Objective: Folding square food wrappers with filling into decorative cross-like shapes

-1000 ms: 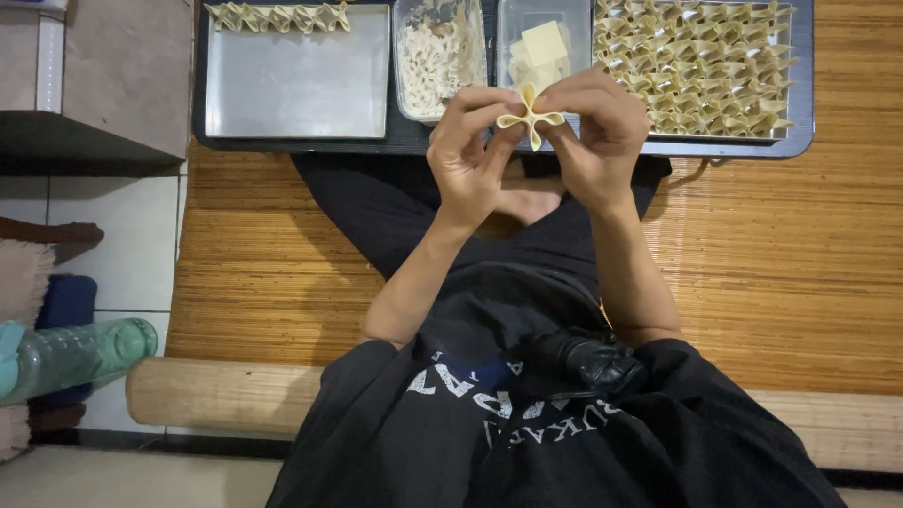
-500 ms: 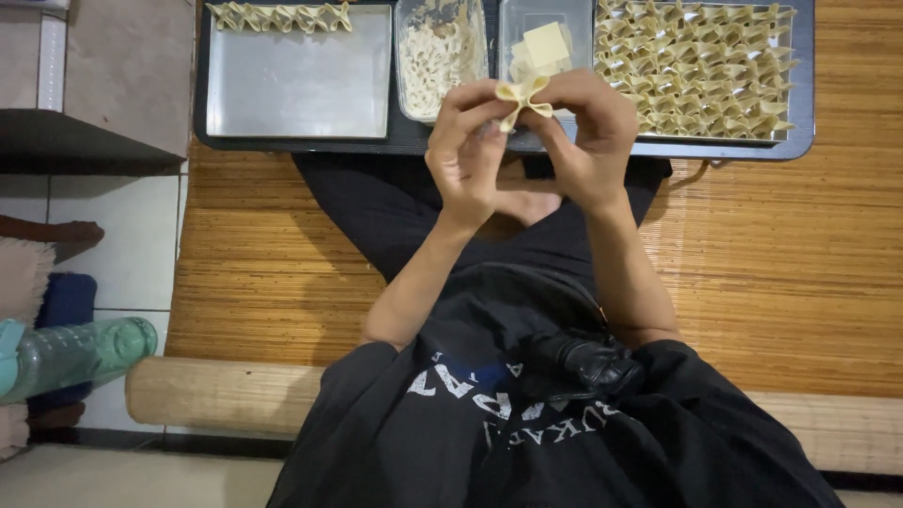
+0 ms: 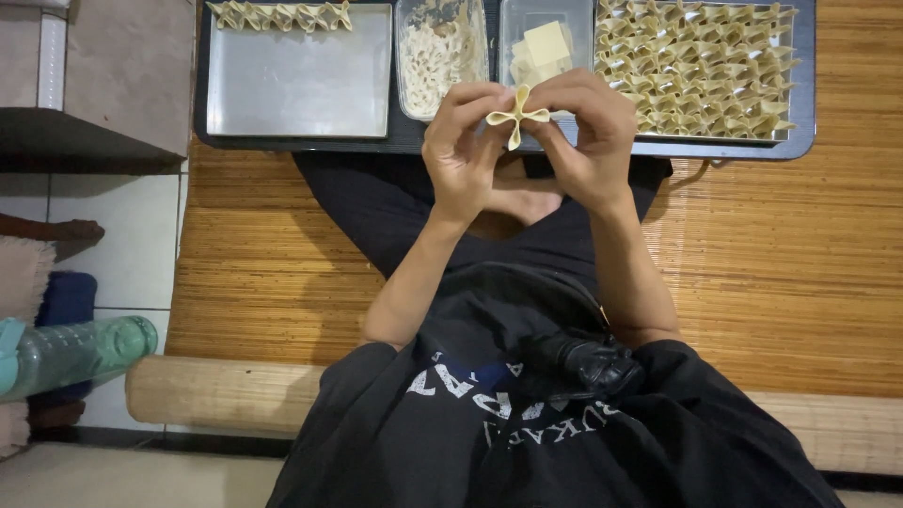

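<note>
Item: folded dough wrapper (image 3: 515,115), cross-shaped, pinched between left hand (image 3: 467,150) and right hand (image 3: 585,141), above the black tray (image 3: 404,141). Risk: overtight pinching likely tears thin dough; loose seams may spring open.

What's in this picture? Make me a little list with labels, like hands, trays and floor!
left hand: pinches the folded dough piece
right hand: pinches the same piece from the other side
dough shape: four pinched wings, like a cross
left tray: one row of folded pieces along the far edge
right tray: packed with folded pieces
middle tubs: pale filling; square wrappers
floor: woven mat
far left: green bottle lying down
</note>
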